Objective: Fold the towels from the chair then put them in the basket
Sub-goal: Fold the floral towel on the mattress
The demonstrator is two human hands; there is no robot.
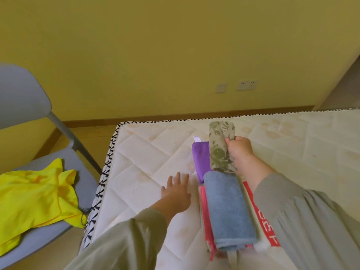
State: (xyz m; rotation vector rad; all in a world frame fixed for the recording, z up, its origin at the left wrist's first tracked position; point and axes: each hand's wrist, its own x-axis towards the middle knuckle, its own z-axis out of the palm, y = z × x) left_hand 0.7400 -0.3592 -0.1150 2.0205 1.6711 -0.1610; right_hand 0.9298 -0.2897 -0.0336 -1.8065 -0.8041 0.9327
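The right grip (240,152) clasps the folded floral towel (220,145) near the far edge of the mattress (136,172). It is best set squarely beside the purple towel (200,158), folds tight. The left grip (176,191) lies flat, released. The yellow towel (35,197) lies on the chair (25,98).

yellow cloth (37,199) at 9 on grey chair (21,106); purple (200,160), grey-green floral (221,147), blue (228,209), red-white (261,213) towels; mattress (136,172) cream quilted.
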